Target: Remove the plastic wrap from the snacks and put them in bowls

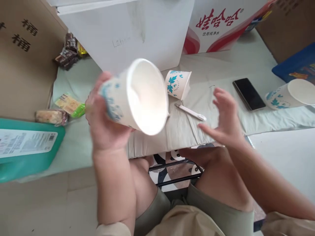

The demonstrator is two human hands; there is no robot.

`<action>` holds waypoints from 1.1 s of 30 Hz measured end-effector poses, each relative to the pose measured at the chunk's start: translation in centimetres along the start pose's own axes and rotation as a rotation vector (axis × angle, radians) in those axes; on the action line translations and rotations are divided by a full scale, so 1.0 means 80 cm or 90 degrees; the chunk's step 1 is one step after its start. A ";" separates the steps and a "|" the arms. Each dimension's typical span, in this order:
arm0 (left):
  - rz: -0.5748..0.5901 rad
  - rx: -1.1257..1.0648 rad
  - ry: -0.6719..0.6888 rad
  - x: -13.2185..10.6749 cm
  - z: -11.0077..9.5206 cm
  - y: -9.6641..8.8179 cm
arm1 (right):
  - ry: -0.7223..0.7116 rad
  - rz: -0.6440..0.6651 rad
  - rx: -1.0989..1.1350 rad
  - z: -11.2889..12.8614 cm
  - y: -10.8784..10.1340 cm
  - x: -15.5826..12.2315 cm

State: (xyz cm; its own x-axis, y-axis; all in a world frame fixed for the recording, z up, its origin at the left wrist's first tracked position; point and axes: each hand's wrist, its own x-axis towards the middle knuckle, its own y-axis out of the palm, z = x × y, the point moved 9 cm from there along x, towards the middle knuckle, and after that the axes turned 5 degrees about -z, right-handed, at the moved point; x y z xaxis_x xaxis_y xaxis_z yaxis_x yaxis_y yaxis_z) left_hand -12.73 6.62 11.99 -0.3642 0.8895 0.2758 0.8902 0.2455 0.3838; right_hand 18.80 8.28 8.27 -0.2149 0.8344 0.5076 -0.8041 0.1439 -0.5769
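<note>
My left hand (103, 121) grips a white paper cup (137, 98) with a teal leaf print, tilted so its empty inside faces me. My right hand (225, 118) hovers open to the right of it, fingers spread, holding nothing. A second, smaller leaf-print cup (177, 83) lies on its side on the pale cloth (214, 78) just beyond the held cup. A white pen-like tool (190, 112) lies on the cloth between my hands. A third cup (290, 94) lies on its side at the far right.
A black phone (248, 93) lies on the cloth at right. A white box (128, 29) and a red-printed carton (221, 23) stand behind. Brown cardboard (24, 55), snack packets (70, 50) and a teal jug (27, 147) sit at left. My knees are below.
</note>
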 end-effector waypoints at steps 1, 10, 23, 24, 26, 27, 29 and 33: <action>0.010 -0.036 -0.063 -0.009 0.021 0.024 | -0.063 0.008 0.021 0.032 0.017 0.003; 0.115 -0.155 -0.583 -0.116 0.209 0.165 | 0.095 -0.098 -0.128 -0.063 -0.087 -0.042; 0.098 0.037 -0.524 -0.095 0.240 0.184 | 0.441 -0.106 -0.541 -0.273 -0.348 0.005; 0.094 0.044 -0.523 -0.095 0.238 0.183 | 0.441 -0.081 -0.553 -0.274 -0.341 0.006; 0.098 0.042 -0.510 -0.091 0.229 0.182 | 0.451 -0.020 -0.569 -0.277 -0.328 0.007; 0.105 0.035 -0.498 -0.088 0.222 0.181 | 0.465 0.009 -0.581 -0.279 -0.323 0.008; 0.119 0.028 -0.461 -0.075 0.201 0.174 | 0.512 0.063 -0.610 -0.290 -0.317 0.010; 0.116 0.025 -0.331 -0.040 0.137 0.142 | 0.607 0.102 -0.641 -0.338 -0.324 0.010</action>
State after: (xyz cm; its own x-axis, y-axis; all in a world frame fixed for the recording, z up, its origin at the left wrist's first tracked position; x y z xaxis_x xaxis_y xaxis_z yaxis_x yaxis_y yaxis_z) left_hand 1.58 10.78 5.80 -0.0292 0.9896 -0.1411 0.9393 0.0754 0.3347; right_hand 54.44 19.57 6.34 0.5180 0.8554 0.0015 0.0201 -0.0104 -0.9997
